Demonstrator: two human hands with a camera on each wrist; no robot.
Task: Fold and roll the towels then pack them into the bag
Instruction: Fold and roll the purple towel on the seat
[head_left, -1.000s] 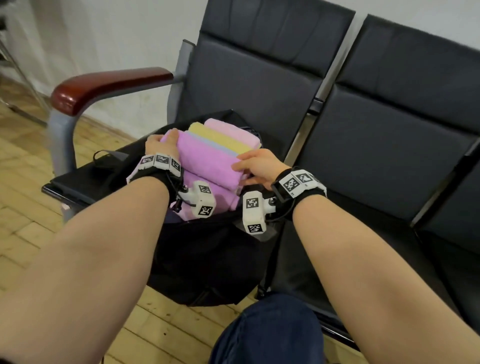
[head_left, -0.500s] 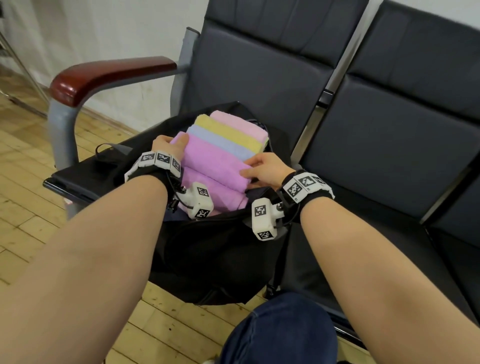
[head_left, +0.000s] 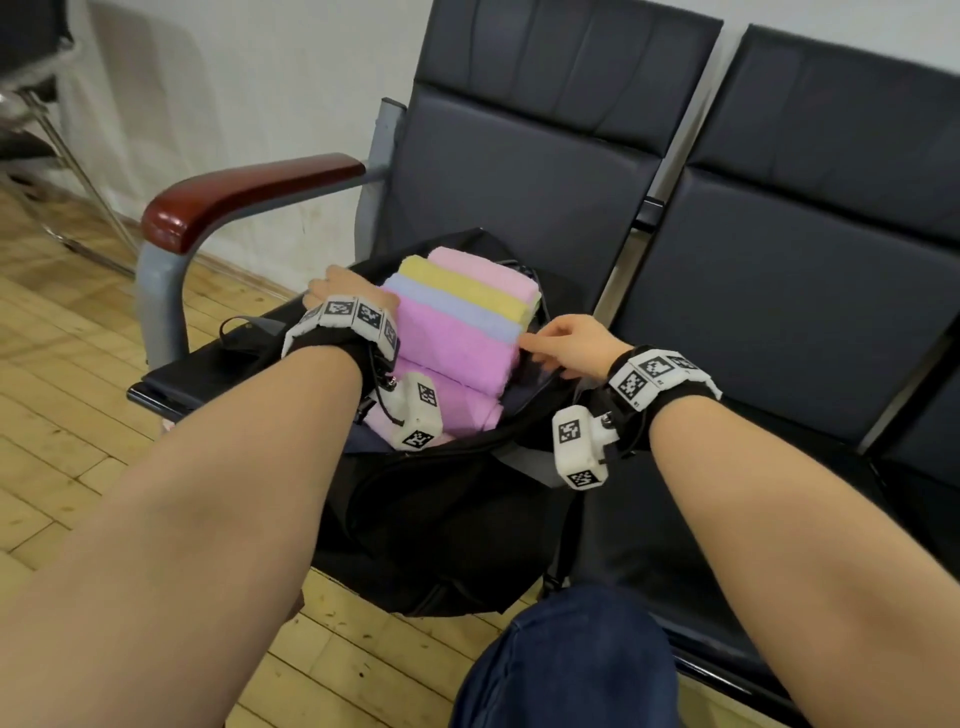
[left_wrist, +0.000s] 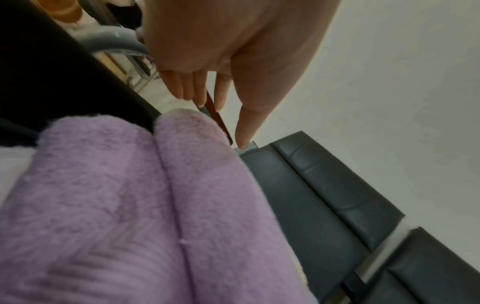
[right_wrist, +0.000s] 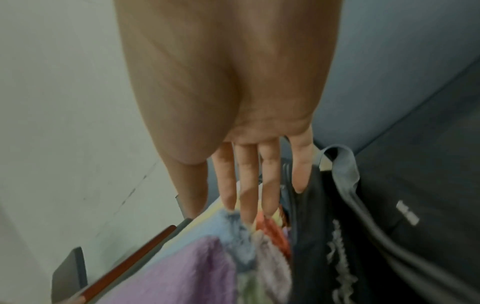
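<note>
Grip, left hand (head_left: 340, 285): fingers straight and relaxed in the left wrist view, holding nothing; it rests at the left ends of the packed rolls, beside the bag's left rim.
Grip, right hand (head_left: 569, 345): fingers extended and slightly spread in the right wrist view, tips touching the right ends of the rolls; the little finger lies against the bag's dark edge. Nothing is pinched or clutched.
Bench (head_left: 779, 291): a row of dark padded seats with a red-brown armrest (head_left: 244, 195); it carries the bag on the left seat.
Bag (head_left: 447, 525): black, open at the top, sagging over the front edge of the seat, with a grey strap showing in the right wrist view.
Towels (head_left: 457, 332): rolled and lying side by side in the bag's mouth: two purple rolls nearest, then pale blue, yellow and pink farthest back. They stand slightly above the rim.
Done, as judged: folding and rolling look finished for every towel in view, and all visible rolls are already inside the bag.
Left, as judged: seating the rolls lower and perhaps closing the bag; no loose towel shows on the seat or floor, though areas outside the views cannot be checked.
</note>
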